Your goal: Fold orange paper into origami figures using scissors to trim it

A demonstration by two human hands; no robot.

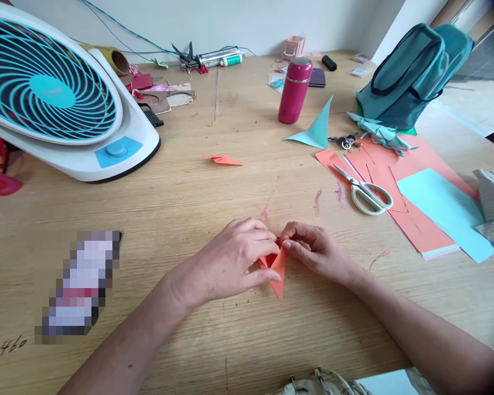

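Observation:
A small folded orange paper piece [277, 269] lies on the wooden table [230, 340], its point aimed toward me. My left hand [230, 260] rests on its left side with fingers curled and pinched on the paper. My right hand [316, 249] pinches its top edge from the right. Both hands meet over the paper, which is partly hidden under the fingers.
A white and teal fan [57, 93] stands at the left. White-handled scissors [364, 192] lie on orange sheets [411, 214] and a light blue sheet [448, 211] at the right. A pink bottle [295, 90], teal folded papers [315, 131], another orange folded piece [223, 159] and a teal bag [411, 71] sit farther back.

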